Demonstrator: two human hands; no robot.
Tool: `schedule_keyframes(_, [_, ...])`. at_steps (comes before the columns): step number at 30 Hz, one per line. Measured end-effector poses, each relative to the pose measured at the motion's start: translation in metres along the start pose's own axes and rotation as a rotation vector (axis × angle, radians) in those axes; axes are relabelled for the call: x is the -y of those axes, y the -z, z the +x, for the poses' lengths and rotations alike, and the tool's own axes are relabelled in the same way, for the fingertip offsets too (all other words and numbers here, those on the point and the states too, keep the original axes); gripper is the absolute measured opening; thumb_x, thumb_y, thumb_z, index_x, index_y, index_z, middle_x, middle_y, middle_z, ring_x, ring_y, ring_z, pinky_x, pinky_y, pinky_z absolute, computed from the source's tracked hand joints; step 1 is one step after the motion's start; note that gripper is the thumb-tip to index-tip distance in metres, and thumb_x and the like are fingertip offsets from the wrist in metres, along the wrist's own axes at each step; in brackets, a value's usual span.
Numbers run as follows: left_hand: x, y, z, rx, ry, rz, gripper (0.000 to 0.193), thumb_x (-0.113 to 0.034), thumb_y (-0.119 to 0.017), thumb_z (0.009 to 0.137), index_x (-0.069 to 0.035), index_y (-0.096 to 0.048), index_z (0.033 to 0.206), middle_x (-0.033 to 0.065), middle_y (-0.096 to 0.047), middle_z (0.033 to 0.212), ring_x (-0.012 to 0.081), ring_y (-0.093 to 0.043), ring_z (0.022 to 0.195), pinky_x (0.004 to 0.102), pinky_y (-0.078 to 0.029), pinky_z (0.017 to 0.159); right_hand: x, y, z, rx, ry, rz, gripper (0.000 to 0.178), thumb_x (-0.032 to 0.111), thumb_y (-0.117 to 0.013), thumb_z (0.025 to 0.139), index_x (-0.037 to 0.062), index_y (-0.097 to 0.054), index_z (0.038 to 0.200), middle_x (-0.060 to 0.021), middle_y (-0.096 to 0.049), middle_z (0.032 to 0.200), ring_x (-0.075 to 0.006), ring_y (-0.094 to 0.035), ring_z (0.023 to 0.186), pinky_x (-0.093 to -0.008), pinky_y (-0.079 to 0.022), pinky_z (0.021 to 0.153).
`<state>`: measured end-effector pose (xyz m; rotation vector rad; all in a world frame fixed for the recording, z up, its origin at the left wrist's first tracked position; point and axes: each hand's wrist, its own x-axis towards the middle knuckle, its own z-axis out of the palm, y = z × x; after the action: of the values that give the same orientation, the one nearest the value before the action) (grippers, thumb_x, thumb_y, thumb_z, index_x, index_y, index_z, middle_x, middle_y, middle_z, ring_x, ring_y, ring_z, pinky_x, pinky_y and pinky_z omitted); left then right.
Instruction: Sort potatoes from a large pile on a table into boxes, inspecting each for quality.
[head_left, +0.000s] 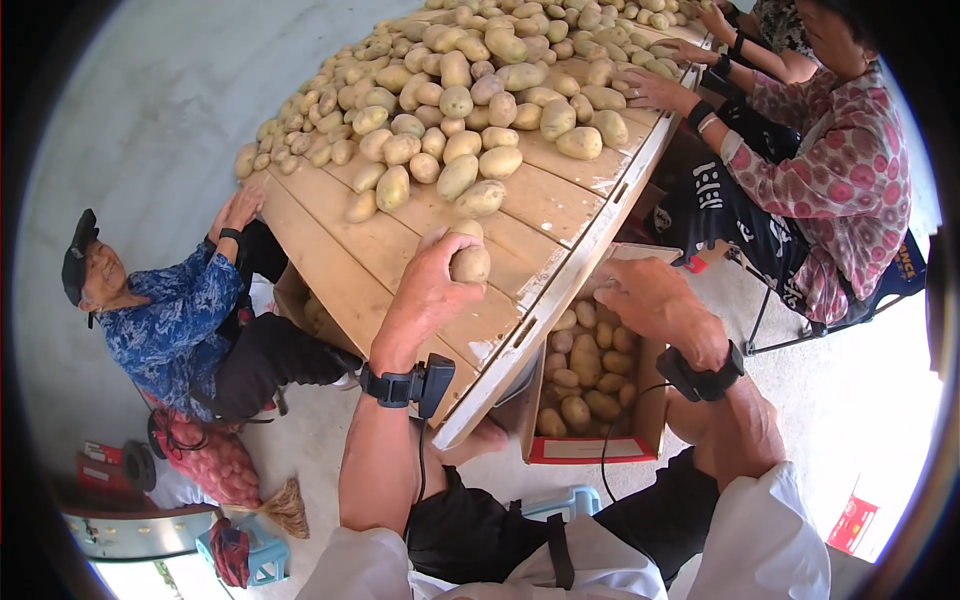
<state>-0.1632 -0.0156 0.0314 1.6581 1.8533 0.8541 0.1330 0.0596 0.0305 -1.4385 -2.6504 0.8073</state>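
My left hand (425, 290) is closed round a potato (470, 264) above the near end of the wooden table (340, 235). Another potato (467, 231) shows just behind it, touching or very near my fingers. My right hand (645, 297) hangs over an open cardboard box (590, 449) to the right of the table. Its fingers are curled, and a pale bit shows at the fingertips, but what they hold is mostly hidden. Inside the box lie several potatoes (588, 370). A large heap of potatoes (450, 100) covers the far part of the table.
A person in a blue patterned shirt (165, 320) sits at the left. On the right, a person in a flowered shirt (830, 200) reaches toward the heap, with another person's arm beyond. A red net sack (215, 465), a broom (287, 508) and a blue stool (265, 555) stand lower left.
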Motion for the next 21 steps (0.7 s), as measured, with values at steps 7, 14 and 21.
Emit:
schedule_keyframes(7, [-0.013,0.009,-0.008,0.127,0.118,-0.029,0.045,-0.002,-0.07,0.075,-0.004,-0.063,0.12,0.013,-0.062,0.11,0.0277,-0.062,0.1,0.0367,-0.052,0.091,-0.002,0.001,-0.005,-0.002,-0.017,0.047,0.034,0.026,-0.055,0.094,-0.0018,-0.07,0.108,-0.0303,-0.072,0.107,-0.0496,-0.068,0.104,-0.056,-0.052,0.094])
schedule_keyframes(14, [-0.004,0.021,-0.01,0.091,0.106,-0.276,0.046,-0.004,-0.068,0.078,-0.001,-0.061,0.123,0.0085,-0.065,0.105,0.0175,-0.061,0.096,0.0314,-0.051,0.086,0.001,0.003,-0.004,0.025,-0.015,0.029,0.035,0.025,-0.053,0.095,-0.0026,-0.071,0.107,-0.0298,-0.072,0.106,-0.0487,-0.068,0.104,-0.0551,-0.052,0.094])
schedule_keyframes(21, [0.001,0.021,-0.006,0.125,0.117,-0.257,0.05,-0.001,-0.069,0.083,0.002,-0.058,0.131,0.0077,-0.064,0.114,0.0156,-0.061,0.105,0.0301,-0.051,0.092,0.002,0.0,-0.003,-0.007,-0.008,0.032,0.036,0.026,-0.053,0.095,-0.003,-0.072,0.105,-0.0299,-0.072,0.103,-0.0482,-0.069,0.102,-0.0547,-0.053,0.093])
